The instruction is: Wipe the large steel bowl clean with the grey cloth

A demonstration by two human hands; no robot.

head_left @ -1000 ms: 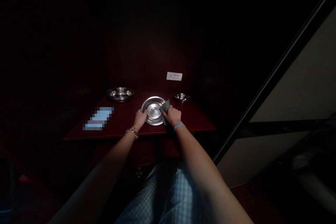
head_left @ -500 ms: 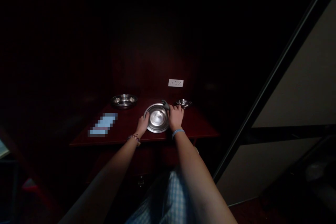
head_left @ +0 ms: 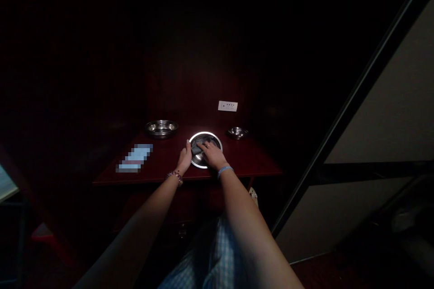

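A shiny round metal bowl (head_left: 200, 160) is tilted toward me over the front of the dark red table (head_left: 252, 160). My left hand (head_left: 184, 159) grips its left rim, thumb on the near side. Inside the bowl lies a grey cloth (head_left: 197, 148), bunched against the inner surface. My right hand (head_left: 214, 155) presses this cloth from the right, its fingers reaching in over the rim. Part of the cloth is hidden beneath those fingers.
A larger metal bowl (head_left: 161, 129) stands at the table's back left, and a small metal bowl (head_left: 237, 133) at the back right. A blurred-out pale rectangle (head_left: 134, 158) lies at left. The rear wall carries a white socket plate (head_left: 228, 106).
My right hand has moved left and inward, taking the grey cloth from the right rim into the bowl's middle. My left hand keeps its hold on the rim.
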